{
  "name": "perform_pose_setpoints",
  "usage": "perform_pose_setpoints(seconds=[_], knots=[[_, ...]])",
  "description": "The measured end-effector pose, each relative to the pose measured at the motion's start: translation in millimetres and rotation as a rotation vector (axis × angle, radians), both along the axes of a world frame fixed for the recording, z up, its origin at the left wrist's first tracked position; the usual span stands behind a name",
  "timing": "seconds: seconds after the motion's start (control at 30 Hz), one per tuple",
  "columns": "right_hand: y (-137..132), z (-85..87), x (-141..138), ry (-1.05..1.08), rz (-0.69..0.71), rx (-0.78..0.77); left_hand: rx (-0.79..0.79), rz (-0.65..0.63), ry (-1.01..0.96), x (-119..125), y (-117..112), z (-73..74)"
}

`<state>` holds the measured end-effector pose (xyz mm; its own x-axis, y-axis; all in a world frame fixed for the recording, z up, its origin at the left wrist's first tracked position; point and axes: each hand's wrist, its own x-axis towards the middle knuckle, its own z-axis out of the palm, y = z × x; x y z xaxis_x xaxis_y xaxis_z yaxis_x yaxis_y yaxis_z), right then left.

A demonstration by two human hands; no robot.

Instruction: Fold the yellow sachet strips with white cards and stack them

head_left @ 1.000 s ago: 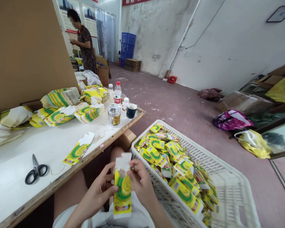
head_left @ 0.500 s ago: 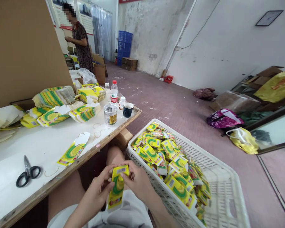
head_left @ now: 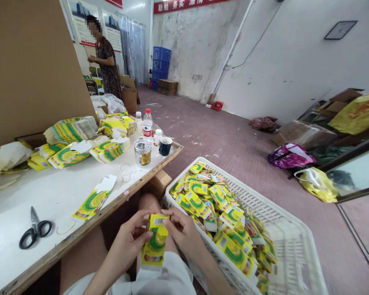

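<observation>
Over my lap I hold a small yellow and green carton with both hands. My left hand grips its left side with the thumb on the front. My right hand pinches the top flap, which is folded down with a barcode showing. To the right stands a white plastic crate holding several folded cartons of the same kind. One flat unfolded carton lies near the table's front edge.
The white table on my left carries scissors, rubber bands, stacks of flat cartons, a glass jar, a water bottle and a dark cup. A person stands at the far end. Bags and boxes lie on the floor at right.
The carton's white top flap stood open a second ago; it is now folded down and closed. My hands stayed over my lap.
</observation>
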<state>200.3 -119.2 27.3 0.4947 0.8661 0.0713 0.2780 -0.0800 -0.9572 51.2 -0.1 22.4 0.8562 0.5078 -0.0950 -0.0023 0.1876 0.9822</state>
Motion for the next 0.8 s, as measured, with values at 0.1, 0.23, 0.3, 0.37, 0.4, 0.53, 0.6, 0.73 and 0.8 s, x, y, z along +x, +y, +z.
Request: perform_pose_setpoints(seconds=[0.1, 0.23, 0.3, 0.37, 0.4, 0.53, 0.6, 0.73, 0.8], knots=[[-5, -1.1, 8, 0.017, -0.051, 0.058, -0.052, -0.006, -0.001, 10, -5, 2.6], [-4, -2.9, 18, 0.090, -0.027, 0.069, -0.093, 0.044, -0.043, 28, -13, -0.6], [-3, -2.5, 19, 0.079, -0.021, 0.064, -0.107, 0.070, -0.063, 33, -16, -3.5], [-1, -2.8, 19, 0.058, -0.020, 0.067, -0.112, 0.090, -0.064, 36, -17, -6.0], [-1, -3.7, 18, 0.056, -0.015, 0.070, -0.110, 0.091, -0.060, 37, -18, -7.0], [2, -12.8, 40, 0.060, -0.124, 0.011, -0.063, 0.125, -0.042, 39, -17, -10.6], [4, -17.3, 76, 0.031, -0.283, -0.037, -0.011, 0.191, -0.038, 37, -12, -14.2], [5, -16.7, 180, -0.068, -0.659, -0.144, 0.061, 0.257, 0.035, 20, 3, -27.5], [3, -13.2, 227, -0.141, -0.827, -0.208, 0.068, 0.270, 0.079, 8, 11, -35.9]])
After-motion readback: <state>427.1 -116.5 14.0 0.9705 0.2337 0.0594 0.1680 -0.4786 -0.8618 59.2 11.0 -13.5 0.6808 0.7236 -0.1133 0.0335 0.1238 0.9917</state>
